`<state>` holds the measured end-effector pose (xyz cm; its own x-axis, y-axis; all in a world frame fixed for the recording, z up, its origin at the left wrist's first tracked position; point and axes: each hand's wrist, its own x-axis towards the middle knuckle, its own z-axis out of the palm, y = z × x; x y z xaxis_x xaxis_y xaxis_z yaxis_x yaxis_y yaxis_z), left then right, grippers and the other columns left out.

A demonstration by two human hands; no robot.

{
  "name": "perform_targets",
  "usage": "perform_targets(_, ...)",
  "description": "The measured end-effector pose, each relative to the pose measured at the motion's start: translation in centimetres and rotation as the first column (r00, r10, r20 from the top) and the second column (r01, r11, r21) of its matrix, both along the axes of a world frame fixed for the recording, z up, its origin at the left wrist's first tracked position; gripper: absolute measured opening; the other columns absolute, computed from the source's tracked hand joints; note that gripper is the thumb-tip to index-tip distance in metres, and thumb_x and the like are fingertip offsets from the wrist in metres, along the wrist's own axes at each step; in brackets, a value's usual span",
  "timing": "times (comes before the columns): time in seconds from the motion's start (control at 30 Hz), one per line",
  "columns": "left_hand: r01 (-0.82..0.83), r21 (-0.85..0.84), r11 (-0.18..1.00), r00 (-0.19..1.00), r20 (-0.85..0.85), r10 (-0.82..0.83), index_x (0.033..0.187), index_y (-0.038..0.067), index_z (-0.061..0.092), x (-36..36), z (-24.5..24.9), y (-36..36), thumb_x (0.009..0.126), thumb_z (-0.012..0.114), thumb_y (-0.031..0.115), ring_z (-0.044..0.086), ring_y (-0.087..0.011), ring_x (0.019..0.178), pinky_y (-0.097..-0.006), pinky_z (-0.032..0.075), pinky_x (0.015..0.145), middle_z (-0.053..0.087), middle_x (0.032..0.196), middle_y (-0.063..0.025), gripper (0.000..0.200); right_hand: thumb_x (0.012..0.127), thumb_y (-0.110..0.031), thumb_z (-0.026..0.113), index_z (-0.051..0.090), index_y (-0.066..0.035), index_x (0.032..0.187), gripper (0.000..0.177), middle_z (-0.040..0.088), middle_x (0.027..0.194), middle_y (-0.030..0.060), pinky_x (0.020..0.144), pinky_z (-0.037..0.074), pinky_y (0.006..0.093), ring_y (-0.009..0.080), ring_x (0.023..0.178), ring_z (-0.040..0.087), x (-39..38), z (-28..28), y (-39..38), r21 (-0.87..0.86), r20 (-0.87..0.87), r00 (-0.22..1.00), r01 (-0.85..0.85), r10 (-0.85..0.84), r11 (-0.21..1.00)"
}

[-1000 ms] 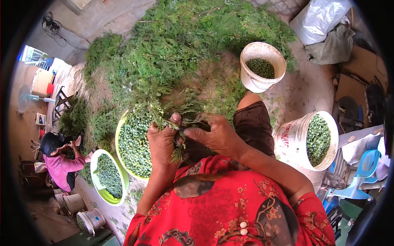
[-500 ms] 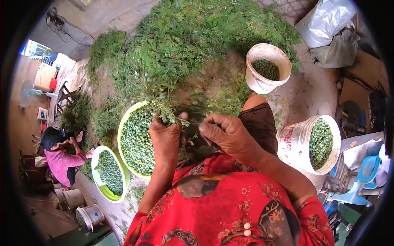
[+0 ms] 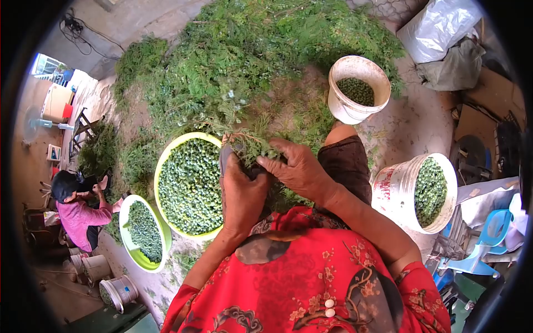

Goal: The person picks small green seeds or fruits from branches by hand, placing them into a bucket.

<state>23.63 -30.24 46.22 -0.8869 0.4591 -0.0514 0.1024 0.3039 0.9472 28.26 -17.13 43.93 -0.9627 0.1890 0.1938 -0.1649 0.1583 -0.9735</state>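
Both hands are closed around one sprig [image 3: 251,145] of green foliage, just above the middle of the frame and over the person's lap. The left hand [image 3: 241,188] is wrapping it from below. The right hand [image 3: 297,169] is curling its fingers over the top, and the two hands are touching. Something greyish is showing at the left hand's upper edge; I cannot tell what it is.

The sprig is looking light, soft and springy, with feathery tips that would likely tear or shed. The firmer stem, down where the hands are meeting, seems the place to grip it.

Just left of the hands, one large yellow-green basin [image 3: 157,183] is sitting full of small green berries, and a second basin [image 3: 143,266] is lying further toward the lower left. That makes two basins. Two white buckets holding berries are standing at the upper right [image 3: 344,114] and the right [image 3: 394,188], and two smaller pails are showing at the lower left. One big heap of cut branches [image 3: 250,55] is filling the top of the frame. One other person in pink [image 3: 75,222] is sitting at the left edge.
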Motion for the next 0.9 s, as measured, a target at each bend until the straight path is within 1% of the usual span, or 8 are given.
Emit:
perform_targets(0.2, -0.177, 0.368, 0.913, 0.892, 0.451, -0.008, 0.114, -0.002, 0.046, 0.3, 1.2, 0.0, 0.083, 0.058, 0.016, 0.058, -0.0135, 0.08, -0.0262, 0.048, 0.07, 0.06, 0.094, -0.0072, 0.038, 0.087, -0.018, 0.059, 0.058, -0.003, 0.107, 0.025, 0.058, 0.091, -0.0032, 0.07, 0.045, 0.0214, 0.0038, 0.08, 0.052, 1.2, 1.4, 0.4, -0.741, 0.18, 0.952, -0.033, 0.247, 0.671)
perform_targets(0.4, -0.138, 0.358, 0.923, 0.923, 0.386, -0.012, 0.11, 0.003, 0.052, 0.1, -0.2, -0.1, 0.091, 0.054, 0.023, 0.058, -0.009, 0.07, -0.0214, 0.048, 0.062, 0.061, 0.088, -0.0025, 0.027, 0.089, -0.023, 0.057, 0.058, -0.004, 0.104, 0.025, 0.058, 0.087, -0.0039, 0.067, 0.045, 0.0209, 0.0027, 0.076, 0.052, 1.2, 1.6, 0.9, -0.798, 0.234, 0.915, -0.014, 0.33, 0.603)
perform_targets(0.5, -0.178, 0.47, 0.864, 0.866, 0.492, -0.089, 0.131, 0.001, 0.036, 0.0, -0.3, -0.2, 0.088, 0.059, 0.018, 0.054, -0.0112, 0.09, -0.0249, 0.046, 0.078, 0.057, 0.108, -0.0057, 0.052, 0.088, -0.027, 0.055, 0.061, -0.003, 0.095, 0.025, 0.061, 0.081, -0.0006, 0.061, 0.046, 0.0223, 0.0059, 0.068, 0.054, 0.6, 1.5, -0.2, -0.733, 0.261, 0.949, 0.074, 0.179, 0.676)
perform_targets(0.63, -0.17, 0.288, 0.942, 0.909, 0.415, 0.037, 0.125, 0.001, 0.043, -1.2, 0.1, 0.1, 0.087, 0.06, 0.022, 0.052, -0.0142, 0.093, -0.0274, 0.043, 0.082, 0.053, 0.112, -0.0061, 0.047, 0.089, -0.028, 0.053, 0.059, -0.001, 0.083, 0.028, 0.059, 0.077, -0.0008, 0.057, 0.044, 0.0255, 0.0072, 0.063, 0.05, 0.7, 0.1, -1.1, -0.508, 0.272, 0.939, -0.046, 0.211, 0.86)
perform_targets(0.7, -0.101, 0.242, 0.965, 0.907, 0.42, -0.01, 0.118, -0.001, 0.048, -1.1, 0.3, 0.9, 0.086, 0.061, 0.025, 0.05, -0.0172, 0.097, -0.03, 0.04, 0.086, 0.05, 0.114, -0.0086, 0.043, 0.09, -0.027, 0.05, 0.056, 0.0, 0.078, 0.03, 0.057, 0.074, -0.0012, 0.056, 0.043, 0.029, 0.0075, 0.062, 0.047, 0.5, 0.3, -1.2, -0.027, 0.419, 0.894, -0.162, 0.158, 0.986)
perform_targets(0.77, -0.107, 0.24, 0.965, 0.93, 0.368, 0.012, 0.115, -0.003, 0.05, -1.4, -1.3, 0.5, 0.087, 0.06, 0.025, 0.049, -0.0168, 0.097, -0.03, 0.041, 0.086, 0.05, 0.114, -0.0107, 0.041, 0.089, -0.023, 0.048, 0.055, -0.002, 0.076, 0.026, 0.055, 0.07, -0.0011, 0.054, 0.042, 0.0295, 0.0075, 0.061, 0.046, 1.1, 0.0, -1.9, -0.182, 0.337, 0.926, -0.115, 0.172, 0.976)
perform_targets(0.83, -0.119, 0.268, 0.956, 0.963, 0.266, 0.045, 0.111, -0.002, 0.052, -1.6, -2.2, 0.4, 0.087, 0.06, 0.025, 0.051, -0.0148, 0.091, -0.0285, 0.043, 0.081, 0.054, 0.107, -0.0098, 0.037, 0.088, -0.023, 0.051, 0.053, -0.007, 0.071, 0.024, 0.054, 0.068, -0.0014, 0.048, 0.037, 0.0251, 0.0062, 0.056, 0.047, 1.7, 0.1, -2.6, -0.79, 0.255, 0.932, 0.047, 0.257, 0.611)
perform_targets(0.9, -0.181, 0.297, 0.938, 0.957, 0.271, 0.099, 0.108, -0.001, 0.054, -1.8, -1.8, 0.4, 0.088, 0.058, 0.026, 0.053, -0.0132, 0.085, -0.0271, 0.044, 0.076, 0.058, 0.1, -0.0077, 0.034, 0.087, -0.022, 0.051, 0.053, -0.006, 0.073, 0.021, 0.053, 0.066, -0.0005, 0.046, 0.036, 0.0238, 0.0067, 0.054, 0.046, 2.5, 0.7, -2.3, -0.796, 0.345, 0.892, 0.112, 0.292, 0.595)
